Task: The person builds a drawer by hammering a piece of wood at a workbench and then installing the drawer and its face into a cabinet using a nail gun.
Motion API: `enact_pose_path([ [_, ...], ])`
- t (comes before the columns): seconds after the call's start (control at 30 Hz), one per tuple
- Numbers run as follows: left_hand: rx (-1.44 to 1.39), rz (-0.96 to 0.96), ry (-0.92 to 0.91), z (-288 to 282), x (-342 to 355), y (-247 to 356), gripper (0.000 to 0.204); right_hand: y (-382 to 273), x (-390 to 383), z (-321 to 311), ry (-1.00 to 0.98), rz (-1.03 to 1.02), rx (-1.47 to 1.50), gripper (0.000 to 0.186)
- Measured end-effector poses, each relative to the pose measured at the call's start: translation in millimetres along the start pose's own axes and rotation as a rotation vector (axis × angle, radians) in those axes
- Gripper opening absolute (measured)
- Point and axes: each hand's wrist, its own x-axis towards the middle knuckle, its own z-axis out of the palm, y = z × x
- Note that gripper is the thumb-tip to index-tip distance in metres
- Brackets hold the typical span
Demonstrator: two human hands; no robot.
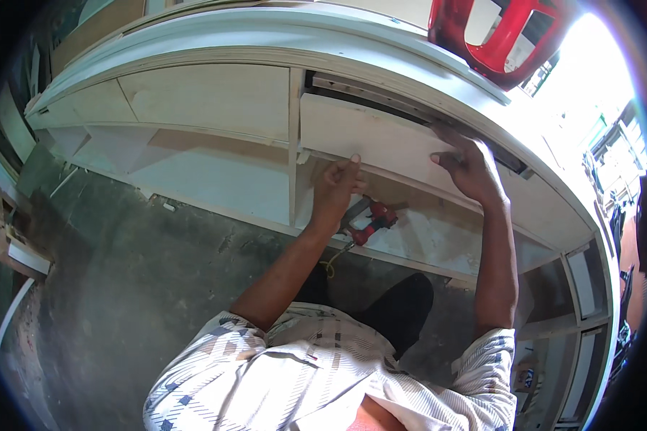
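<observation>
Facing a long white cabinet, a person in a patterned shirt is working with both hands at a pale board. The board is sitting at a slant across an upper compartment, just right of an upright divider, and a dark gap is showing above its top edge, where a metal strip is running lengthwise. The right hand is arching over the board's right part: its fingers are lying along the top edge, and its thumb is pointing left in front of the face. That grip is forming a loose, wide curve, but it is impossible to tell whether it is clamping the board. The left hand is hovering at the board's lower edge near the left end; its fingers are curling inward and its thumb is pointing up in front of the face. Whether this grip is touching or holding anything is impossible to tell. Below, partly behind the left hand, a red power tool is lying on the lower shelf, and a yellow hose is hanging just below it. A red plastic stool is resting above, on the cabinet's top. Grey floor is stretching out to the left of the person's dark-clothed knee.
</observation>
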Motion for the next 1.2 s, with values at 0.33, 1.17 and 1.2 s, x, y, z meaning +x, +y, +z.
enact_pose_path([
  [0.33,-0.045,0.072,0.12,1.1,37.1,-19.7,0.041,1.4,7.5,23.0,-0.006,0.027,-0.054,0.054],
  [1.17,0.253,0.18,0.219,-4.6,41.5,-34.3,0.049,43.0,-30.3,68.4,0.777,-0.081,-0.363,0.028],
  [1.2,0.258,0.178,0.221,-5.2,41.4,-34.8,0.049,43.2,-30.2,70.4,0.776,-0.079,-0.359,0.028],
])
